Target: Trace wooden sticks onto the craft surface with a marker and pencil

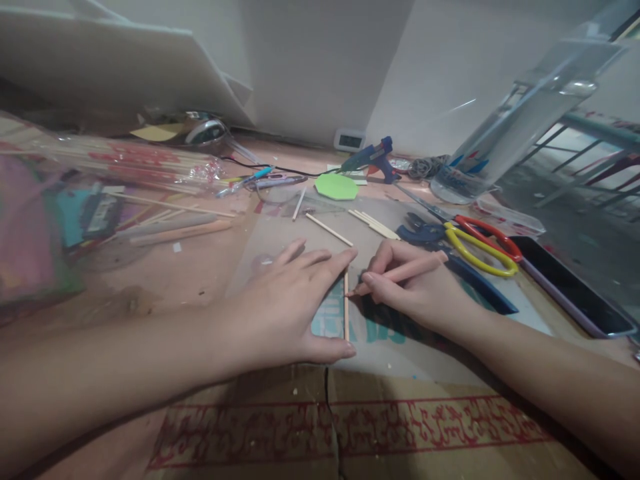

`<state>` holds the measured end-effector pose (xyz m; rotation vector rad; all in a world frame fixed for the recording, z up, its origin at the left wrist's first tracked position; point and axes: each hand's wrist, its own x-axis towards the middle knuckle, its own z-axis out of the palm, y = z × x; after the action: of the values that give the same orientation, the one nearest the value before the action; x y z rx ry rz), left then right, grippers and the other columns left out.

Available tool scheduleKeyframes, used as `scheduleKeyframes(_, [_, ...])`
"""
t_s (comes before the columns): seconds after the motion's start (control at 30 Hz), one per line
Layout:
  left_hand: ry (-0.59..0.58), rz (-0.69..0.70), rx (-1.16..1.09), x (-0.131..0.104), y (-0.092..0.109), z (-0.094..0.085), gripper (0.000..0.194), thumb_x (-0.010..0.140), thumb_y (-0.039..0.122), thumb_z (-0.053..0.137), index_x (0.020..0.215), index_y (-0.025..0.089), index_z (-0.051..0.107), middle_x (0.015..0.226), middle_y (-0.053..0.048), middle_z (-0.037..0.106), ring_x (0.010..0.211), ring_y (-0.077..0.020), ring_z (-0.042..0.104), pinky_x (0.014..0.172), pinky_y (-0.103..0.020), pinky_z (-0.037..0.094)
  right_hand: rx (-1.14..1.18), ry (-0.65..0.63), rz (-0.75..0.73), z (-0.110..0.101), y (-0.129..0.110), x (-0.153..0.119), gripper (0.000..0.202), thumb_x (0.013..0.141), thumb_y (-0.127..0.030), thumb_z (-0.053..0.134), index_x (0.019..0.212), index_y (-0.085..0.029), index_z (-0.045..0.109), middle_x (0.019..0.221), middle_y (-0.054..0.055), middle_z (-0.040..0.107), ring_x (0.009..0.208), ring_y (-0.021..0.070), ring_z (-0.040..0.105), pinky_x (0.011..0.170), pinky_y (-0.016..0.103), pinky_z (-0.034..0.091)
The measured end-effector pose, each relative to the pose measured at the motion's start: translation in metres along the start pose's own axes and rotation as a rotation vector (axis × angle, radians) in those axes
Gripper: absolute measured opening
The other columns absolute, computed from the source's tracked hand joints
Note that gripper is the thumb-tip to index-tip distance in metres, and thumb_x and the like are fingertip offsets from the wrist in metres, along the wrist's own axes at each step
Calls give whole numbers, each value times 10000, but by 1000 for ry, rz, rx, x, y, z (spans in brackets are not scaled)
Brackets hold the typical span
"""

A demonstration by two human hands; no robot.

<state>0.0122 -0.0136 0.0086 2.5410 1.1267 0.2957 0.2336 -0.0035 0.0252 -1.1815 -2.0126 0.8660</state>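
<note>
My left hand (295,293) lies spread on the work surface, its index fingertip and thumb touching the two ends of a thin wooden stick (346,307). Pinched in my right hand (420,283) is a peach-coloured pen (413,269), its tip down at the stick's right side. Under both hands is a pale translucent sheet (430,357) with teal marks. Another short stick (330,230) lies beyond my left fingers, and several cut sticks (373,224) sit beyond my right hand. Whether the pen tip touches the stick I cannot tell.
On the right are scissors (483,250), blue-handled pliers (475,280), a phone (575,287) and a tall clear container (500,143). A glue gun (373,160) and a green octagonal piece (337,187) are at the back. Bagged sticks (135,163) lie left; patterned cardboard (425,427) is in front.
</note>
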Motion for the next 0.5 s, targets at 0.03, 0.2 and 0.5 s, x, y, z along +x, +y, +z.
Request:
scheduleKeyframes(0.03, [3,2,-2,0,0,0,1115,742,678,738,1607,148,276,1545,-205,488,1468,-455,381,1193,-687,278,13,-6,-3,0,0,0,239,867,-267,696,661,-201,594,667,19,687,560,126,634,481,214,459])
scheduleKeyframes(0.2, [3,13,-12,1,1,-1,1076,758,657,733,1600,155,287,1558,-183,482,1478,-424,382,1228,-656,230,31,-41,-5,-1,1,1,236,858,-253,697,659,-199,581,673,26,702,592,142,666,502,217,477])
scheduleKeyframes(0.5, [-14,-19,0,0,0,0,1099,737,683,740,1603,172,296,1556,-182,476,1473,-479,353,1177,-707,283,-27,15,33,1,2,2,228,866,-290,680,680,-200,583,643,13,672,544,130,630,478,217,445])
